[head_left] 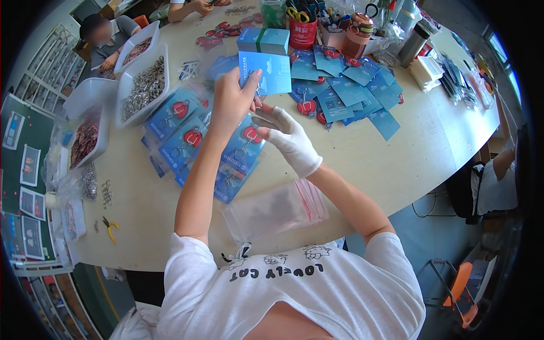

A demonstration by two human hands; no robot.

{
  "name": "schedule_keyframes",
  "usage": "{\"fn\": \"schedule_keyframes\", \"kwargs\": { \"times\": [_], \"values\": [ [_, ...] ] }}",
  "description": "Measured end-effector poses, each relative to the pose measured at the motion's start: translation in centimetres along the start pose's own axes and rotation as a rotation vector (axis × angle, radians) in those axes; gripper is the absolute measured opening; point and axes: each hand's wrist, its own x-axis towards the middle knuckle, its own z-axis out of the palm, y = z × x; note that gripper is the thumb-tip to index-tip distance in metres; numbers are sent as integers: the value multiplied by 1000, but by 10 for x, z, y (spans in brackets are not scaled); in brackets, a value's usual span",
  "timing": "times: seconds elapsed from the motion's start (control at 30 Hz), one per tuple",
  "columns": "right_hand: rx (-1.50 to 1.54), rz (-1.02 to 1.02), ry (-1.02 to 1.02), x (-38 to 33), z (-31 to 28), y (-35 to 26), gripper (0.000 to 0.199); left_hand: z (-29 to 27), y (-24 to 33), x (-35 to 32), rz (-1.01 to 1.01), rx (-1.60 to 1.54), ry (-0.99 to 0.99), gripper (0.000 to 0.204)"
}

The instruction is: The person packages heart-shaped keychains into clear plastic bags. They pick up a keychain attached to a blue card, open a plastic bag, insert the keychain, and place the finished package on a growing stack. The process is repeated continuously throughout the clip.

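Note:
My left hand (233,93) pinches a light blue backing card (273,73) upright by its lower left part, thumb on the front. A bit of metal shows beside the thumb, too small to make out. My right hand (292,141), in a white glove with bare fingertips, is just below the card, its thumb apart from the fingers and nothing visible between them. Beneath both hands lie several bagged blue cards (175,144) with red keychains. A stack of clear plastic bags (272,211) with pink-red seal strips rests closest to me.
Loose blue cards with red keychains (348,93) spread to the right. At the back are a banded card stack (262,41), a red pen holder (303,33) and a copper-coloured bottle (358,35). White bins of metal rings (144,85) and yellow pliers (110,229) are left. Other people sit opposite.

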Motion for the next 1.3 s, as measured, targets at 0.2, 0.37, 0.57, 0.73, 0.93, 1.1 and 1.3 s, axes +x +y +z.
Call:
{"fn": "schedule_keyframes", "kwargs": {
  "times": [0.2,0.37,0.57,0.73,0.93,1.1,1.3],
  "values": [
    [-605,-308,344,1,15,23,56,1,8,-24,-56,-212,-14,26],
    [-663,-453,308,-28,32,13,18,-5,13,-49,-86,-369,4,26],
    [-264,-257,277,-69,23,-3,21,-10,29,-84,-65,-379,8,32],
    [-375,-200,220,-98,19,-41,21,-25,42,-110,-97,-405,-30,32],
    [-494,-59,60,-120,5,-73,30,-27,21,-131,-212,-401,-43,35],
    [-812,-20,-23,-112,-4,-93,33,-19,11,-144,-283,-458,-105,28],
    [-843,89,-264,-108,-5,-120,34,-42,-5,-146,-258,-330,-145,19]
  ]
}}
